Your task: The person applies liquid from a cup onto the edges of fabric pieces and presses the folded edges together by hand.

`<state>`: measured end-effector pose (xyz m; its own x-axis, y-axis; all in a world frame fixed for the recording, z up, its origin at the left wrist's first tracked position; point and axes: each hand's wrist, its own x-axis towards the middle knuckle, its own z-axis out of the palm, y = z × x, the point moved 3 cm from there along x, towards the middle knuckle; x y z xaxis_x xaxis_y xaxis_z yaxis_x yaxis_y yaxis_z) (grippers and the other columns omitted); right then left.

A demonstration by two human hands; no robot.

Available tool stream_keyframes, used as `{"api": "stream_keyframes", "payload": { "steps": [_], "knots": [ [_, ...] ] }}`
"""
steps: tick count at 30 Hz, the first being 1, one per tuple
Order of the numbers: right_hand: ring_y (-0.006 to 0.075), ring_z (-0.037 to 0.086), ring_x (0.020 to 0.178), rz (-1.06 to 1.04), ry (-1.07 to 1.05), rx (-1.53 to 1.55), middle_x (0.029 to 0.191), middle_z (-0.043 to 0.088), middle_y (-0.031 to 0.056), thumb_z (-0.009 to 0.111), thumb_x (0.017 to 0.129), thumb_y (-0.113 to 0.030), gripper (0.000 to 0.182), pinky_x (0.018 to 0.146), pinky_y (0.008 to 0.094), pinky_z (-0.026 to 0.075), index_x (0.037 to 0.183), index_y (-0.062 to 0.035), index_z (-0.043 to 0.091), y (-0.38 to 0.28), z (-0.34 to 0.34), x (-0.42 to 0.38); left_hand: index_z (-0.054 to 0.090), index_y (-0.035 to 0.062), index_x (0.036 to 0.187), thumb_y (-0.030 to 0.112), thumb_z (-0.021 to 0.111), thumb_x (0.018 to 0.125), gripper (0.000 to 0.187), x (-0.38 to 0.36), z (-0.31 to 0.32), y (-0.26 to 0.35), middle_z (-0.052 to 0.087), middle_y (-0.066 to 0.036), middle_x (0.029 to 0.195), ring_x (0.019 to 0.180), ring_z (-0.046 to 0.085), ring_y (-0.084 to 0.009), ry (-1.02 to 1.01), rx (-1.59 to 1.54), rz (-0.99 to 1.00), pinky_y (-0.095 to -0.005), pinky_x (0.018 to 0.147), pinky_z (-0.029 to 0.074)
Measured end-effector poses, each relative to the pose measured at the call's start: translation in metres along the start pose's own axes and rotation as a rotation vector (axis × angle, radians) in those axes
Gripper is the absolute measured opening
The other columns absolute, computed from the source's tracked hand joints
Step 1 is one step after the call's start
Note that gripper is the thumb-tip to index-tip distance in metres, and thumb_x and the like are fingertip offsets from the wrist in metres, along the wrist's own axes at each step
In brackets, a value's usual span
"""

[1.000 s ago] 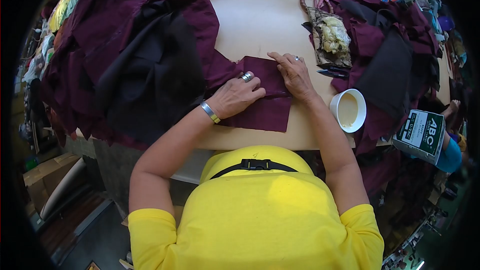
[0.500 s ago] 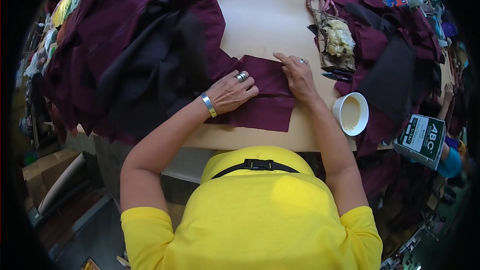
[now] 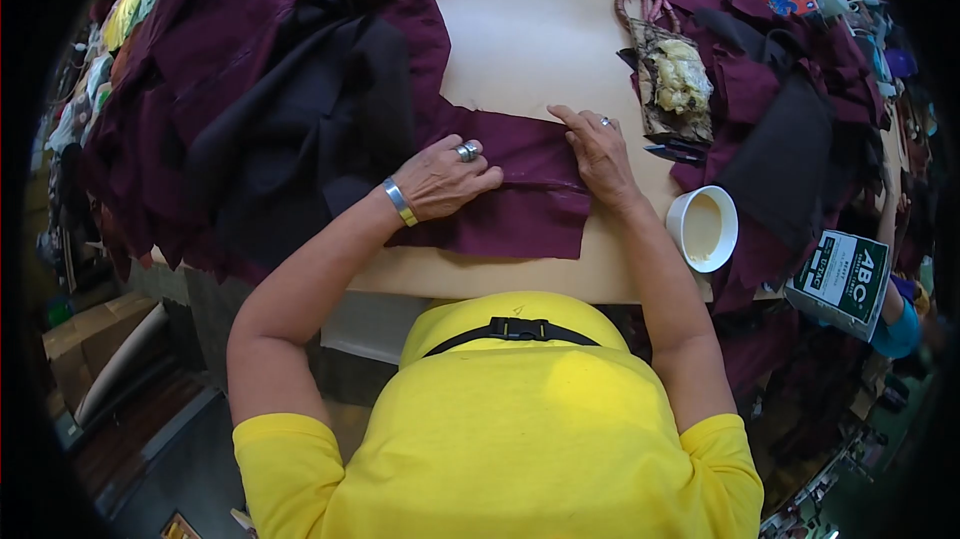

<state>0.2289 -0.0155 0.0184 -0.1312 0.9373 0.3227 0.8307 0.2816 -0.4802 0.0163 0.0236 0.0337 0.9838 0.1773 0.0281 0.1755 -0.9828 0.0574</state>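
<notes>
A maroon cloth (image 3: 525, 224) lies on the pale table, a crease or seam running across it between my hands. My left hand (image 3: 445, 179), with rings and a silver bracelet, rests on this cloth with its fingers curled and pressed together; whether it pinches fabric is hidden. At the cloth's right edge is my right hand (image 3: 602, 161), its index finger stretched out to the upper left and the other fingers bent down at the cloth. Left of my left hand spreads a large heap of maroon fabric with a black piece (image 3: 300, 129) on top.
A white cup (image 3: 702, 228) of pale liquid stands right of my right forearm. Beyond it are a patterned pouch (image 3: 680, 79), pens (image 3: 677, 152) and more maroon and black cloth (image 3: 785, 144). A green-and-white box (image 3: 842, 279) is at the right, near another person's arm.
My left hand has slid a little to the left, and the cloth beneath it has shifted and creased. My right hand has hardly moved.
</notes>
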Motion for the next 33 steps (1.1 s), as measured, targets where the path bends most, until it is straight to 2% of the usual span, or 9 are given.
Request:
{"api": "stream_keyframes", "payload": {
  "steps": [3, 6, 12, 13, 16, 19, 22, 31, 33],
  "knots": [
    [0.0225, 0.054, 0.077, 0.004, 0.004, 0.005, 0.081, 0.055, 0.0048, 0.052, 0.078, 0.001, 0.046, 0.072, 0.0353, 0.036, 0.120, -0.0176, 0.050, 0.000, 0.000, 0.000, 0.052, 0.0129, 0.094, 0.016, 0.049, 0.080, 0.015, -0.006, -0.004, 0.000, 0.050, -0.004, 0.084, 0.083, 0.050, -0.0189, 0.079, -0.025, -0.053, -0.0320, 0.072, 0.039],
    [0.0227, 0.054, 0.077, 0.003, -0.005, 0.013, 0.080, 0.055, 0.0049, 0.052, 0.078, 0.001, 0.046, 0.072, 0.0354, 0.036, 0.120, -0.0173, 0.050, 0.000, 0.001, 0.001, 0.053, 0.0126, 0.090, 0.017, 0.051, 0.081, 0.010, -0.008, -0.001, -0.002, 0.050, -0.004, 0.083, 0.084, 0.050, -0.0191, 0.025, -0.041, -0.142, -0.0333, 0.073, 0.039],
    [0.0227, 0.054, 0.077, 0.009, -0.007, -0.001, 0.080, 0.055, 0.0049, 0.052, 0.078, 0.001, 0.046, 0.072, 0.0355, 0.036, 0.120, -0.0169, 0.050, 0.001, 0.000, 0.000, 0.052, 0.0112, 0.085, 0.018, 0.055, 0.083, 0.008, -0.021, -0.008, -0.010, 0.049, -0.005, 0.083, 0.085, 0.049, -0.0200, 0.055, -0.035, -0.156, -0.0345, 0.075, 0.038],
    [0.0227, 0.054, 0.077, 0.009, -0.005, -0.002, 0.080, 0.055, 0.0048, 0.052, 0.078, 0.001, 0.046, 0.072, 0.0355, 0.036, 0.120, -0.0169, 0.050, 0.001, 0.001, 0.000, 0.053, 0.0111, 0.087, 0.015, 0.053, 0.082, 0.006, -0.024, -0.005, -0.012, 0.050, -0.005, 0.083, 0.085, 0.049, -0.0201, 0.003, -0.024, -0.161, -0.0340, 0.075, 0.038],
    [0.0229, 0.053, 0.077, -0.015, 0.011, 0.021, 0.081, 0.055, 0.0049, 0.052, 0.077, 0.001, 0.046, 0.072, 0.0357, 0.036, 0.120, -0.0170, 0.050, 0.001, 0.002, 0.001, 0.053, 0.0109, 0.089, 0.012, 0.051, 0.081, 0.008, -0.028, -0.007, -0.012, 0.050, -0.005, 0.084, 0.085, 0.049, -0.0201, 0.017, -0.031, -0.136, -0.0334, 0.075, 0.038],
    [0.0226, 0.053, 0.078, 0.008, -0.006, 0.046, 0.080, 0.053, 0.0058, 0.053, 0.079, 0.003, 0.047, 0.076, 0.0342, 0.037, 0.122, -0.0165, 0.051, 0.002, 0.001, -0.001, 0.054, 0.0108, 0.091, 0.011, 0.049, 0.080, 0.011, -0.031, -0.007, -0.014, 0.050, -0.004, 0.085, 0.085, 0.049, -0.0200, 0.010, 0.004, -0.104, -0.0329, 0.075, 0.038],
    [0.0227, 0.054, 0.077, 0.014, -0.007, 0.017, 0.081, 0.054, 0.0050, 0.052, 0.077, 0.001, 0.046, 0.073, 0.0355, 0.037, 0.120, -0.0169, 0.050, 0.000, -0.001, 0.000, 0.054, 0.0110, 0.092, 0.012, 0.049, 0.080, 0.013, -0.032, -0.006, -0.015, 0.050, -0.004, 0.085, 0.083, 0.049, -0.0200, -0.006, -0.005, -0.116, -0.0328, 0.074, 0.038],
    [0.0222, 0.054, 0.077, 0.006, -0.004, 0.011, 0.080, 0.054, 0.0047, 0.052, 0.077, 0.002, 0.047, 0.073, 0.0352, 0.036, 0.120, -0.0178, 0.050, 0.002, 0.001, 0.000, 0.054, 0.0107, 0.090, 0.012, 0.050, 0.079, 0.012, -0.039, -0.012, -0.014, 0.049, -0.004, 0.076, 0.077, 0.050, -0.0193, 0.095, 0.025, -0.088, -0.0324, 0.072, 0.039],
    [0.0221, 0.053, 0.077, 0.009, -0.012, -0.002, 0.080, 0.054, 0.0046, 0.052, 0.077, 0.002, 0.047, 0.072, 0.0351, 0.036, 0.119, -0.0180, 0.050, 0.002, 0.001, 0.000, 0.052, 0.0115, 0.088, 0.013, 0.050, 0.079, 0.010, -0.042, -0.008, -0.014, 0.050, -0.004, 0.077, 0.079, 0.052, -0.0186, 0.092, 0.052, -0.120, -0.0324, 0.073, 0.040]
  ]
}}
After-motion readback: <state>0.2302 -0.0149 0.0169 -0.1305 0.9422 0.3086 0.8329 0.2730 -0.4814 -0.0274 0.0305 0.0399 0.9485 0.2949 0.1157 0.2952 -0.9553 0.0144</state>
